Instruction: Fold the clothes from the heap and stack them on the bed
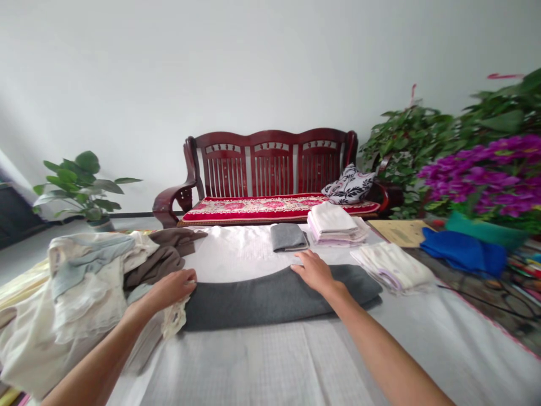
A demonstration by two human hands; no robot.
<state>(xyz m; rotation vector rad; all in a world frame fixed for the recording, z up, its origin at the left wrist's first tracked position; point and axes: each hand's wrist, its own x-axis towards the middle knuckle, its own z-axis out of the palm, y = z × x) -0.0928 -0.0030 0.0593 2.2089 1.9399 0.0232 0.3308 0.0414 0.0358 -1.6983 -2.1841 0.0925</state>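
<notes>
On my head feed a long dark grey cloth (253, 301) lies flat across the white table cover (270, 361), and I take every place from it. At its left end my person's left hand (178, 286) is bent inward with the fingers curled together; I cannot tell whether they pinch the edge or only rest against it. The right hand (313, 270) lies over its upper edge, right of its middle, fingers loosely extended and slightly parted, gripping nothing that I can see. Just beyond the grey cloth sits a small folded grey piece (288, 238), and to the right of that, also beyond it, a stack of white and pale pink folded cloths (336, 223). Near its right end I have a folded white cloth with lilac touches (393, 266). Beyond that end, farther right, lies a yellowish sheet (397, 232) whose faint marks are too small for me to read, with a bright blue cloth (462, 252) and purple flowers (486, 172). Left of the grey cloth I see a loose heap of cream garments (88, 287) and a brown garment (164, 254). Well beyond it stands a dark red wooden bench (270, 152) with a patterned cushion (350, 185).
</notes>
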